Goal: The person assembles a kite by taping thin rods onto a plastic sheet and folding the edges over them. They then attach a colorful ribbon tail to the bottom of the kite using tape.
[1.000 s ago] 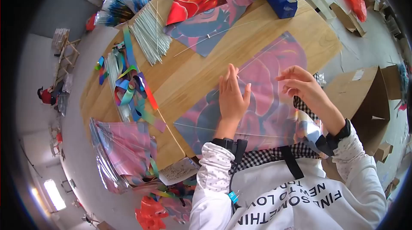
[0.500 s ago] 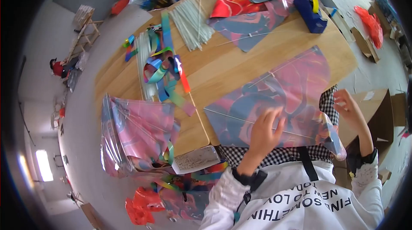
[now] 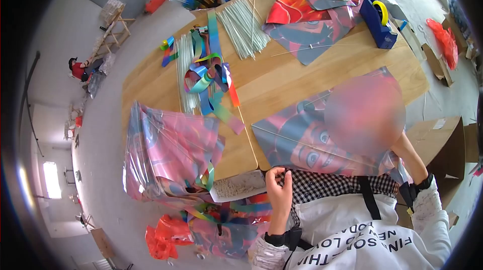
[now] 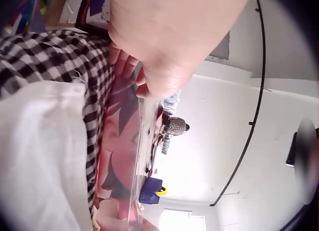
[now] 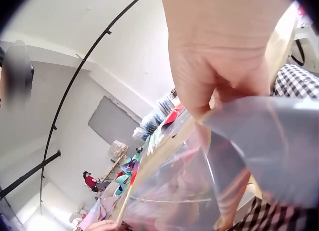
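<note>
A pink and blue printed kite sheet (image 3: pixel 287 129) with thin rods lies across the table's near edge and the checked cloth on the lap. At its lower left edge, the left hand (image 3: pixel 280 197) pinches the border; in the left wrist view that hand (image 4: pixel 154 46) has its fingers curled at the clear edge. The right hand (image 3: pixel 410 157) is at the sheet's right end, its fingertips hidden by a blurred patch. Seen from the right wrist, this hand (image 5: pixel 219 66) grips the film, and a greyish flap (image 5: pixel 269 146) folds over below it.
Colourful ribbons (image 3: pixel 201 79), white rods (image 3: pixel 244 28), a blue tape dispenser (image 3: pixel 377 26) and printed sheets (image 3: pixel 312 38) lie on the table (image 3: pixel 271 76). Another kite (image 3: pixel 176 144) hangs over the left edge beside a white tray (image 3: pixel 236 187). A cardboard box (image 3: pixel 437 136) stands right.
The left hand has moved from over the sheet down to its lower left edge and pinches it. The right hand went out to the right, then back onto the sheet's right end. The head view has shifted.
</note>
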Demonstrator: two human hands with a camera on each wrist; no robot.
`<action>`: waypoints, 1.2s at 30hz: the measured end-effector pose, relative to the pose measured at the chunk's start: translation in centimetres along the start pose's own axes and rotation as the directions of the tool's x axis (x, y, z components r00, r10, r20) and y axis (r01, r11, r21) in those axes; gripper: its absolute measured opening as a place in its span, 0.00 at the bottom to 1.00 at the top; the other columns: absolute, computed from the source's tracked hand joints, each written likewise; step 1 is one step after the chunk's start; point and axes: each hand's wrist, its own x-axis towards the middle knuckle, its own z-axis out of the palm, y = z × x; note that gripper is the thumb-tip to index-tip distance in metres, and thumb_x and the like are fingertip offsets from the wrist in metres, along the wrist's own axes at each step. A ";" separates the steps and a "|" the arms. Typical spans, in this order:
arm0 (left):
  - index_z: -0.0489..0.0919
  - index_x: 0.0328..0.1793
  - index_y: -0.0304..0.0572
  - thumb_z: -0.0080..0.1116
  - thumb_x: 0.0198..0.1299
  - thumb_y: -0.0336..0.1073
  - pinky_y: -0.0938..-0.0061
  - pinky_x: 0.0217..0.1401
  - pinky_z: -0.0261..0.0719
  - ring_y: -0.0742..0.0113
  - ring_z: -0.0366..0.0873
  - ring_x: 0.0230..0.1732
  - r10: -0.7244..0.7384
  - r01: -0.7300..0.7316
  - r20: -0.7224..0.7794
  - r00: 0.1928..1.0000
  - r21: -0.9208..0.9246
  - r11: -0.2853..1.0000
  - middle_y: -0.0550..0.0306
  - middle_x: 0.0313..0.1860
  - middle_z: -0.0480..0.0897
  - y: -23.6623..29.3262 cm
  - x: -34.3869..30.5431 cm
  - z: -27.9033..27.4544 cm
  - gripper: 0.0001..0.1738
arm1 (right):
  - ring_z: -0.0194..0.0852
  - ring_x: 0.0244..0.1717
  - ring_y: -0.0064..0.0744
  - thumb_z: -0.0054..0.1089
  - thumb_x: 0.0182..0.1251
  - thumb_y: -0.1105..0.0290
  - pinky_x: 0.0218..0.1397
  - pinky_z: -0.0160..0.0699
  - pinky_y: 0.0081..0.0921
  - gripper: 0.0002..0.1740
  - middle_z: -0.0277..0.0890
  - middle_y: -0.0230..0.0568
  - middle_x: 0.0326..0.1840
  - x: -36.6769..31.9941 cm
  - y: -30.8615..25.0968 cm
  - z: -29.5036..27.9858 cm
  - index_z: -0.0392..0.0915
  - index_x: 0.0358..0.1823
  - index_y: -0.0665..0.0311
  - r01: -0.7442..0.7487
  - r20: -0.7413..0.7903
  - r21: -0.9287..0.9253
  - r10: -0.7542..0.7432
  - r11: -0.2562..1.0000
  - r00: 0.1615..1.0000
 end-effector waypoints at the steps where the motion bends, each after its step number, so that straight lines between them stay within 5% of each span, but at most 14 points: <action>1: 0.73 0.55 0.37 0.62 0.66 0.30 0.72 0.54 0.75 0.66 0.78 0.51 0.029 -0.030 -0.008 1.000 -0.065 0.997 0.50 0.62 0.79 0.5 0.5 0.3 0.14 | 0.74 0.37 0.17 0.60 0.66 0.83 0.38 0.72 0.16 0.19 0.79 0.32 0.38 -0.5 -0.1 -0.1 0.68 0.56 0.65 0.057 -0.041 0.007 -0.057 0.998 0.998; 5: 0.75 0.57 0.37 0.61 0.66 0.29 0.69 0.60 0.75 0.64 0.78 0.58 0.185 -0.191 -0.053 0.981 -0.149 0.970 0.51 0.63 0.79 3.8 3.2 1.2 0.14 | 0.75 0.39 0.16 0.54 0.69 0.84 0.42 0.73 0.14 0.21 0.82 0.34 0.42 -1.4 -0.3 0.6 0.68 0.62 0.61 0.243 -0.325 0.165 -0.180 0.956 0.928; 13: 0.75 0.59 0.38 0.61 0.63 0.28 0.63 0.55 0.76 0.57 0.79 0.56 0.381 -0.366 -0.289 0.878 0.109 0.924 0.51 0.53 0.82 7.0 14.6 -1.9 0.17 | 0.74 0.38 0.15 0.54 0.72 0.83 0.42 0.71 0.12 0.22 0.81 0.32 0.41 2.0 4.2 0.3 0.69 0.65 0.62 0.371 -0.455 0.184 -0.255 0.910 0.853; 17: 0.75 0.55 0.38 0.61 0.61 0.27 0.63 0.53 0.77 0.54 0.80 0.52 0.422 -0.272 -0.395 0.816 0.383 0.883 0.49 0.50 0.81 2.5 24.1 -7.5 0.16 | 0.73 0.39 0.13 0.56 0.73 0.80 0.42 0.68 0.11 0.23 0.79 0.29 0.40 3.1 5.4 -3.7 0.68 0.68 0.63 0.373 -0.494 0.190 -0.240 0.908 0.836; 21: 0.79 0.49 0.38 0.64 0.62 0.32 0.58 0.48 0.79 0.50 0.84 0.45 0.318 -0.030 -0.495 0.809 0.504 0.863 0.47 0.44 0.85 -2.0 32.0 -14.0 0.12 | 0.73 0.39 0.13 0.58 0.73 0.77 0.45 0.68 0.11 0.23 0.80 0.27 0.41 4.1 6.7 -5.3 0.69 0.67 0.63 0.335 -0.532 0.289 -0.140 0.897 0.835; 24: 0.83 0.41 0.41 0.68 0.59 0.41 0.56 0.45 0.81 0.48 0.85 0.43 0.122 0.161 -0.378 0.918 0.636 0.754 0.48 0.38 0.87 -1.6 33.2 -15.6 0.12 | 0.73 0.40 0.16 0.59 0.71 0.76 0.45 0.69 0.13 0.22 0.79 0.28 0.41 3.5 5.7 -3.0 0.70 0.66 0.62 0.200 -0.510 0.355 0.009 0.913 0.860; 27: 0.85 0.34 0.44 0.70 0.56 0.48 0.56 0.43 0.81 0.47 0.86 0.43 0.064 0.258 -0.446 0.893 0.621 0.740 0.49 0.36 0.88 -1.5 33.7 -15.1 0.15 | 0.74 0.40 0.17 0.58 0.69 0.76 0.43 0.70 0.14 0.24 0.79 0.30 0.41 2.5 4.8 -0.6 0.67 0.65 0.62 0.063 -0.195 0.250 -0.014 0.966 0.981; 32: 0.86 0.34 0.43 0.69 0.57 0.47 0.57 0.41 0.81 0.48 0.87 0.40 -0.081 0.310 -0.420 0.904 0.513 0.801 0.49 0.34 0.88 -2.9 35.2 -16.5 0.15 | 0.72 0.46 0.22 0.57 0.66 0.82 0.48 0.76 0.20 0.30 0.71 0.39 0.55 0.2 3.7 -0.8 0.62 0.70 0.61 0.065 -0.194 0.135 -0.038 0.989 0.980; 36: 0.86 0.34 0.43 0.67 0.57 0.44 0.58 0.39 0.81 0.51 0.87 0.35 -0.052 0.281 -0.436 0.899 0.480 0.831 0.50 0.30 0.87 -3.8 35.2 -16.7 0.12 | 0.72 0.45 0.20 0.56 0.67 0.82 0.51 0.75 0.20 0.31 0.74 0.35 0.55 -1.6 4.4 -3.3 0.64 0.71 0.59 0.116 -0.267 -0.102 -0.140 0.988 0.953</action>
